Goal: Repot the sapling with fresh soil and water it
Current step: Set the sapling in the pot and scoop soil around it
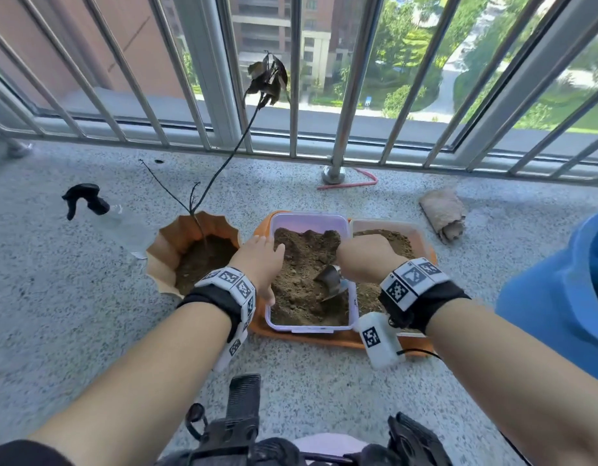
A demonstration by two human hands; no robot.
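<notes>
A thin sapling [223,163] with wilted dark leaves leans in an orange fluted pot [176,237] holding some soil. Right of the pot, a clear plastic box [309,220] full of brown soil sits on an orange tray [304,338]. My left hand [260,264] grips the box's left wall, thumb outside. My right hand [364,257] holds a small metal trowel [331,280], its blade dug into the soil in the box. A second box of soil [391,237] stands just to the right, partly hidden by my right wrist.
A clear spray bottle with a black trigger [87,198] lies on the speckled floor at the left. A rolled cloth [443,213] lies at the right. A pink cord [354,183] lies by the railing post. Metal railing bars run across the back. A blue garment [560,290] is at right.
</notes>
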